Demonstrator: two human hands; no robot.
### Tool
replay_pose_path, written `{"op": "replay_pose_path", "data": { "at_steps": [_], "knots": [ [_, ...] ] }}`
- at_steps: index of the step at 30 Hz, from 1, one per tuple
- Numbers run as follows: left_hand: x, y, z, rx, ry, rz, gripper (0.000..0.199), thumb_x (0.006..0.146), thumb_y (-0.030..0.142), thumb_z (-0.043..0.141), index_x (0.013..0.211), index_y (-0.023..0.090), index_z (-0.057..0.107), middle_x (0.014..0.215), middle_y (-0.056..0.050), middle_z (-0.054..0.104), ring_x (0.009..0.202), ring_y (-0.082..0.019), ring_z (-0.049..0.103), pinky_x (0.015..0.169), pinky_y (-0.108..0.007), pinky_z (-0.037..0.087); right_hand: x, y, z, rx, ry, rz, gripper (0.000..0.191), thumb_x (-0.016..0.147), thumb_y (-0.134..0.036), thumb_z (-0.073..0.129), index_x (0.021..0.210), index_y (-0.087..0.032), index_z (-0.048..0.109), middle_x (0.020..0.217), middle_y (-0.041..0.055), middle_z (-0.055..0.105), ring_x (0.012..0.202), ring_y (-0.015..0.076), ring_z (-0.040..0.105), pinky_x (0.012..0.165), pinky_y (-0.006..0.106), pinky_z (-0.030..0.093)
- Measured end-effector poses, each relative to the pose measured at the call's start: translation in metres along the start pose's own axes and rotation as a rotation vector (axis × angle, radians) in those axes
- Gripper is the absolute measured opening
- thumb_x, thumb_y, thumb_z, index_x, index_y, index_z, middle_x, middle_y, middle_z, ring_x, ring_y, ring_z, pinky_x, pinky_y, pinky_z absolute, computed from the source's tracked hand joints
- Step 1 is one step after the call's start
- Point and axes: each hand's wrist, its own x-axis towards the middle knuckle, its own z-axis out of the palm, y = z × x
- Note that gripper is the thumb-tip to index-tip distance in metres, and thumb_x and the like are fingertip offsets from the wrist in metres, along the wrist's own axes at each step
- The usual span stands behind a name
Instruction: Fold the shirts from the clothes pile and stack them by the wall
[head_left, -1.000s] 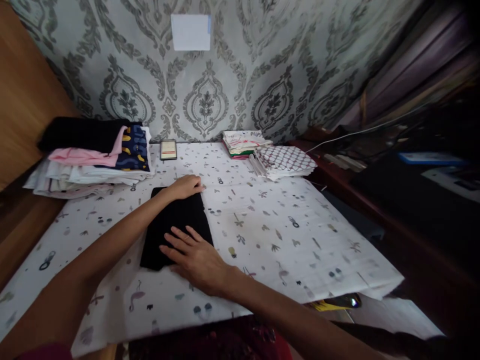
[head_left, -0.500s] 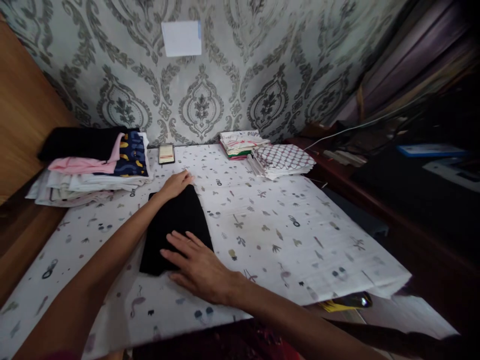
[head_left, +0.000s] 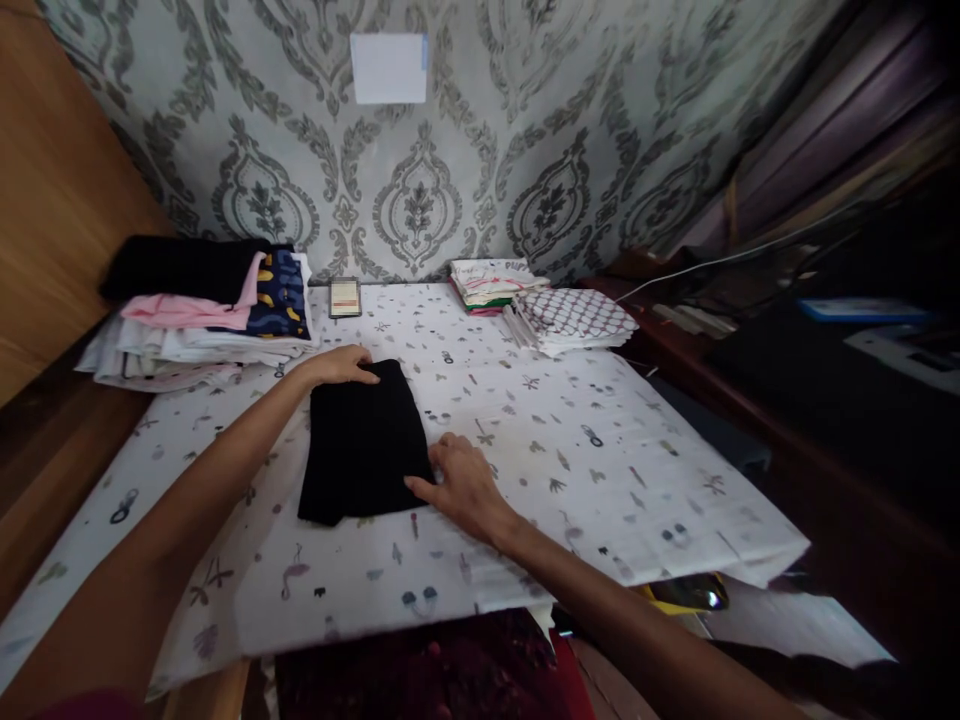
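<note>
A folded black garment (head_left: pixel 364 440) lies flat on the patterned white sheet, roughly rectangular in outline. At its far left corner is my left hand (head_left: pixel 341 366), thumb over the cloth and fingers bent around the far edge. My right hand (head_left: pixel 463 487) holds the near right corner, its thumb at the near edge and its curled fingers at the right side. The fingertips of both hands are partly hidden.
A stack of folded clothes (head_left: pixel 199 310) stands at the back left, black and pink pieces on top. Beside it lies a small framed card (head_left: pixel 345 298). More folded cloths (head_left: pixel 574 318) sit at the back right. A dark desk (head_left: pixel 825 400) borders the right side.
My right hand has moved from flat on top of the black garment to its near right corner. My left hand has shifted to the far left corner.
</note>
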Motion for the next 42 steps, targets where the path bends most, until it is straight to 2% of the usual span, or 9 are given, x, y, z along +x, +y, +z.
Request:
{"op": "replay_pose_path", "data": {
  "at_steps": [6, 10, 13, 17, 20, 23, 31, 37, 42],
  "knots": [
    [-0.021, -0.006, -0.008, -0.196, 0.156, -0.12, 0.04, 0.06, 0.048, 0.077, 0.087, 0.02, 0.07, 0.092, -0.003, 0.074, 0.095, -0.027, 0.066, 0.081, -0.03, 0.049, 0.013, -0.011, -0.008, 1.0, 0.027, 0.305, 0.028, 0.067, -0.03, 0.072, 0.063, -0.022, 0.045, 0.06, -0.0052, 0.048, 0.061, 0.0132, 0.047, 0.06, 0.027, 0.039],
    [-0.038, -0.014, -0.01, -0.329, 0.298, -0.222, 0.053, 0.058, 0.046, 0.082, 0.103, 0.021, 0.071, 0.108, -0.009, 0.075, 0.111, -0.03, 0.065, 0.092, -0.033, 0.049, 0.022, -0.022, -0.013, 1.662, 0.007, 0.613, 0.024, 0.068, -0.033, 0.075, 0.085, -0.021, 0.062, 0.086, 0.0017, 0.069, 0.078, 0.019, 0.06, 0.067, 0.032, 0.05],
    [-0.047, -0.014, -0.007, -0.388, 0.338, -0.258, 0.056, 0.057, 0.049, 0.084, 0.103, 0.019, 0.071, 0.105, -0.012, 0.076, 0.106, -0.031, 0.068, 0.091, -0.037, 0.052, 0.021, -0.034, -0.008, 1.693, -0.012, 0.697, 0.041, 0.067, -0.03, 0.078, 0.105, -0.022, 0.063, 0.109, 0.0059, 0.071, 0.089, 0.022, 0.064, 0.069, 0.035, 0.054],
    [-0.06, -0.006, -0.003, -0.564, 0.264, -0.291, 0.059, 0.055, 0.054, 0.085, 0.096, 0.014, 0.073, 0.096, -0.014, 0.078, 0.094, -0.031, 0.073, 0.086, -0.038, 0.056, 0.015, -0.038, 0.009, 1.509, -0.065, 0.69, 0.051, 0.058, -0.02, 0.079, 0.106, -0.018, 0.06, 0.103, 0.0089, 0.071, 0.082, 0.0244, 0.066, 0.065, 0.039, 0.055],
    [-0.065, 0.003, -0.003, -0.789, 0.101, -0.292, 0.056, 0.052, 0.05, 0.089, 0.094, 0.015, 0.074, 0.095, -0.012, 0.079, 0.089, -0.029, 0.074, 0.083, -0.035, 0.058, 0.019, -0.023, 0.012, 1.435, -0.08, 0.703, 0.044, 0.058, -0.018, 0.072, 0.1, -0.018, 0.059, 0.095, 0.0082, 0.07, 0.08, 0.0244, 0.066, 0.062, 0.039, 0.055],
    [-0.057, 0.018, -0.005, -0.924, 0.144, -0.222, 0.056, 0.052, 0.042, 0.091, 0.1, 0.019, 0.073, 0.096, -0.009, 0.079, 0.086, -0.028, 0.075, 0.079, -0.033, 0.06, 0.033, 0.011, -0.009, 1.363, -0.027, 0.612, 0.04, 0.062, -0.024, 0.069, 0.101, -0.019, 0.061, 0.093, 0.0057, 0.069, 0.08, 0.0211, 0.064, 0.064, 0.035, 0.053],
    [0.049, 0.104, 0.005, -1.119, 0.377, 0.034, 0.047, 0.059, 0.023, 0.085, 0.104, 0.019, 0.071, 0.093, -0.006, 0.079, 0.082, -0.022, 0.075, 0.074, -0.028, 0.059, 0.133, 0.134, -0.134, 0.679, 0.4, 0.312, 0.035, 0.077, -0.023, 0.053, 0.109, -0.022, 0.065, 0.094, 0.0015, 0.072, 0.088, 0.0197, 0.065, 0.073, 0.031, 0.053],
    [0.173, 0.156, 0.004, -1.135, 0.516, 0.07, 0.032, 0.063, 0.011, 0.075, 0.094, 0.019, 0.072, 0.08, -0.002, 0.076, 0.073, -0.017, 0.07, 0.07, -0.027, 0.056, 0.24, 0.21, -0.218, 0.367, 0.453, 0.387, 0.026, 0.077, -0.013, 0.056, 0.098, -0.018, 0.07, 0.086, 0.0021, 0.072, 0.093, 0.022, 0.066, 0.082, 0.031, 0.051],
    [0.253, 0.171, -0.002, -1.103, 0.577, 0.044, 0.031, 0.069, 0.01, 0.069, 0.098, 0.021, 0.069, 0.073, 0.001, 0.072, 0.064, -0.015, 0.065, 0.061, -0.024, 0.054, 0.309, 0.244, -0.254, 0.142, 0.455, 0.428, 0.023, 0.083, -0.016, 0.061, 0.105, -0.017, 0.07, 0.107, 0.0075, 0.072, 0.105, 0.0227, 0.065, 0.091, 0.035, 0.05]
  ]
}}
